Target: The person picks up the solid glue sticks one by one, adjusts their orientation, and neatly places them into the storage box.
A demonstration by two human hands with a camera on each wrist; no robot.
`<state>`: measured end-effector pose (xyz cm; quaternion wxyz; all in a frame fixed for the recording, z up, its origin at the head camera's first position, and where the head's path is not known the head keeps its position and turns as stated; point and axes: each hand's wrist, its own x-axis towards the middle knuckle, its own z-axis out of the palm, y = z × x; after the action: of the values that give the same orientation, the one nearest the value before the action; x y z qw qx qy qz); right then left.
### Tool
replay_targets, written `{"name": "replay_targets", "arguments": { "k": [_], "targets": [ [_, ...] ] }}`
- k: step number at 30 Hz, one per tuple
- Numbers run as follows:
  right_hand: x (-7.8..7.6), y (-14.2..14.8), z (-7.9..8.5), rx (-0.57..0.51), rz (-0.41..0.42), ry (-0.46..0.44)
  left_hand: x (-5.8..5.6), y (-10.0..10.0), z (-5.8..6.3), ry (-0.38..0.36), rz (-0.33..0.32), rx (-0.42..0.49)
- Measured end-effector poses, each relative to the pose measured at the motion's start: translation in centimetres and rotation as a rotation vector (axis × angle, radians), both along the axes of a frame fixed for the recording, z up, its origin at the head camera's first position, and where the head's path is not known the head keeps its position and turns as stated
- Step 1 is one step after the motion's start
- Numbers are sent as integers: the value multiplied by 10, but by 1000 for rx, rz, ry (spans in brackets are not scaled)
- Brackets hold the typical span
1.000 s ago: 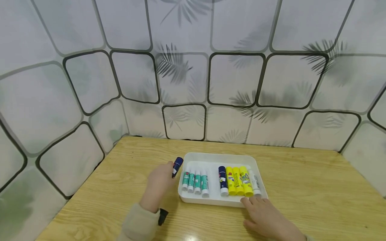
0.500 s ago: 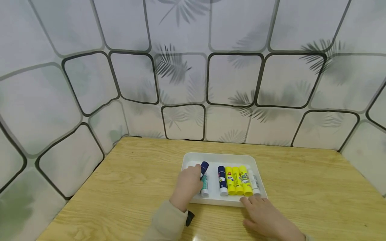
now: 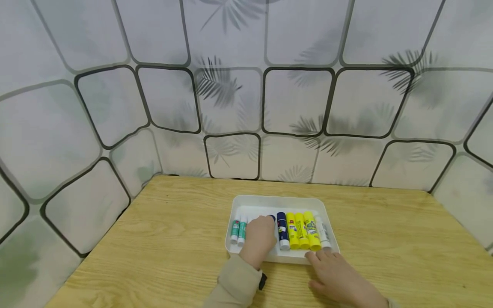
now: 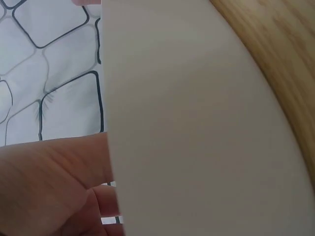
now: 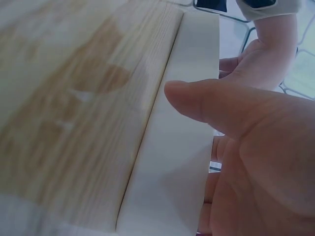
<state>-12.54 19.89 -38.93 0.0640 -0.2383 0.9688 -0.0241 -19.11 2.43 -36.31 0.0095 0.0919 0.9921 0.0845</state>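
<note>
In the head view my left hand (image 3: 260, 239) is inside a white tray (image 3: 283, 257), gripping a navy glue stick (image 3: 272, 217); only its dark end shows past the fingers. Immediately right stands a row: another navy glue stick with a white end (image 3: 283, 231), several yellow glue sticks (image 3: 302, 231) and a white tube (image 3: 322, 232). Two green-and-white glue sticks (image 3: 242, 230) lie at the tray's left; my hand covers the area beside them. My right hand (image 3: 335, 273) rests its fingers over the front rim. The right wrist view shows its thumb (image 5: 197, 98) before the outer wall.
A wood-grain table (image 3: 185, 214) bears the tray. Behind and to the left hangs a pale patterned curtain (image 3: 231, 107) with dark outlined shapes and leaves. In the left wrist view the tray's outer wall (image 4: 197, 118) blocks most of the hand.
My left hand has carried the navy glue stick rightward from outside the tray's left end, over the green sticks, and down beside the other navy one. The right hand stays at the rim.
</note>
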Motion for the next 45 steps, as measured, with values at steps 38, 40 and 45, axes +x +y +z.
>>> {"name": "replay_targets", "arguments": {
  "k": [38, 40, 45],
  "targets": [
    [-1, -1, -1, 10, -20, -13, 37, -38, 6, 52, -281, -74],
    [-1, -1, -1, 11, -18, -10, 42, -46, 2, 27, -320, -105],
    [0, 0, -1, -10, -16, -8, 59, -64, -5, -59, -397, -154]
  ]
}}
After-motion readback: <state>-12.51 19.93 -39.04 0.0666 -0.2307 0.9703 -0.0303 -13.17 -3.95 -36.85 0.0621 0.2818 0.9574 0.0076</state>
